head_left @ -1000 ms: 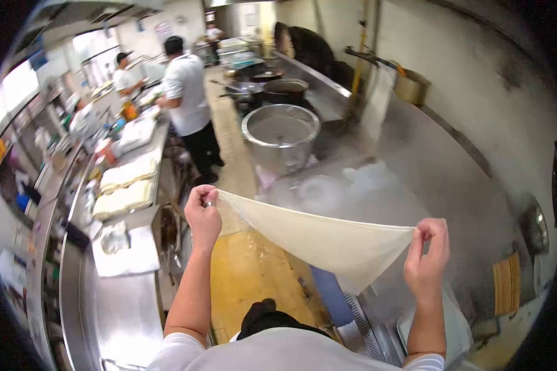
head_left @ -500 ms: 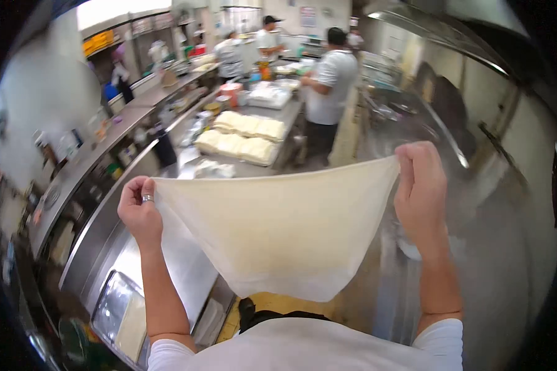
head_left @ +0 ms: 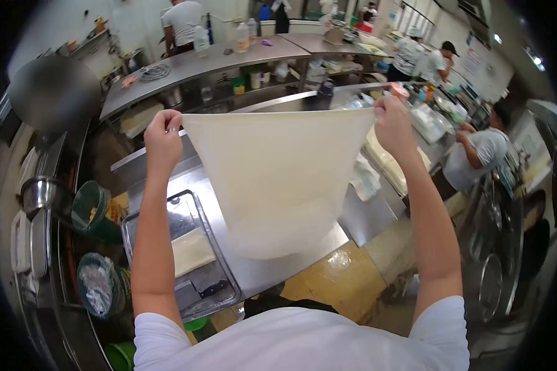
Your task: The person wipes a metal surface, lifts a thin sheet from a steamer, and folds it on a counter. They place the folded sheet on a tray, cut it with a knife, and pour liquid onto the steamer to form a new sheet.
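A thin cream-white sheet [head_left: 272,173] hangs from both my hands, its top edge pulled straight and its lower end rounded and loose. I cannot tell if it is dough or cloth. My left hand [head_left: 162,141], with a ring on one finger, pinches the top left corner. At the top right corner, the fingers of my right hand [head_left: 393,125] are closed on the sheet. Below and to the left, a metal tray [head_left: 179,216] on the steel table [head_left: 254,275] holds a flat cream slab [head_left: 192,251] and a black-handled knife [head_left: 213,288].
Folded cream pieces [head_left: 387,162] and a crumpled white cloth [head_left: 366,179] lie beyond my right hand. A person [head_left: 476,157] stands at the table's far right side. Green bins [head_left: 91,213] stand at left, and a long steel counter [head_left: 210,69] runs behind.
My view has turned left, bringing the tray, bins and counter into sight. Both hands are higher in view, still gripping the sheet, which hangs over the steel table.
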Demonstrator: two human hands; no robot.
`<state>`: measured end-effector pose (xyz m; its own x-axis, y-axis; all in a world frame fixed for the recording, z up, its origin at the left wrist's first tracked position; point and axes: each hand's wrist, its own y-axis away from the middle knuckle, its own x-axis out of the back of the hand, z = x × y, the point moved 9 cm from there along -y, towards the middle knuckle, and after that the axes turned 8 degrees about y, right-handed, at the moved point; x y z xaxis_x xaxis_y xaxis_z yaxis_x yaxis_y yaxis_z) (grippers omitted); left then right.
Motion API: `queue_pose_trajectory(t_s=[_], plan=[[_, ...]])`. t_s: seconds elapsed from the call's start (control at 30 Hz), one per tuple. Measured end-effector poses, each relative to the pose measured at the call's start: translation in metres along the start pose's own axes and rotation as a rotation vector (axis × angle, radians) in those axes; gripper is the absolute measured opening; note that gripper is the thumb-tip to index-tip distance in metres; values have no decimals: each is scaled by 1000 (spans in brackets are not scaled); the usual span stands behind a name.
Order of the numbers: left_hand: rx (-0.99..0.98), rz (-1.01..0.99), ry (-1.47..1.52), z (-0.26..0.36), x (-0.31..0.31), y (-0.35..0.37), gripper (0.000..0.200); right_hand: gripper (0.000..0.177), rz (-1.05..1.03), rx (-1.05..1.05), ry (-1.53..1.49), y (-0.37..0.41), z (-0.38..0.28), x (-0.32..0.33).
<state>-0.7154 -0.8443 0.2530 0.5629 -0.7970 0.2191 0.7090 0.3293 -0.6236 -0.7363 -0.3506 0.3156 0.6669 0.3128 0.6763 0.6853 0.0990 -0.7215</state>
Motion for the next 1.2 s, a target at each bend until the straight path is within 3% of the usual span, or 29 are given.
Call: queue_pose_trajectory(t_s=[0.1,0.13,0.33,0.53,0.63,0.67,0.73,0.77,0.83,0.87,0.93,1.03,1.2], plan=[[-15,46,-90,-24,14,-25,10,13,-10,51,74,-42,-9,-68],[-36,62,-110,-28,17,-31,8,14,-52,-24,83,-53,-7,-84],[-177,126,-207,-6,36,-39,5,15,-5,-153,67,-78,-10,-117],[-266,33,-276,36,40,44,4,10,34,-33,-73,-19,16,-124],[-71,-117,-205,17,31,137,7,5,-89,-51,-103,78,40,-133],[132,-179,-208,-5,29,179,4,6,-123,-60,-172,120,49,-133],[377,-317,-289,-43,22,280,8,8,-394,-120,-159,221,78,-162],[543,-391,-344,-67,21,336,13,11,-504,-24,-32,272,74,-160],[534,-440,-376,-72,18,408,19,13,-724,6,40,367,89,-161],[535,-436,-377,-69,13,420,17,14,-820,-5,37,390,89,-157],[549,-436,-384,-57,1,439,14,15,-801,-37,-41,401,85,-150],[730,-422,-234,-72,-34,427,17,22,-785,-95,-174,393,71,-156],[571,-560,-241,-91,-123,361,30,34,-734,-108,-340,331,42,-201]])
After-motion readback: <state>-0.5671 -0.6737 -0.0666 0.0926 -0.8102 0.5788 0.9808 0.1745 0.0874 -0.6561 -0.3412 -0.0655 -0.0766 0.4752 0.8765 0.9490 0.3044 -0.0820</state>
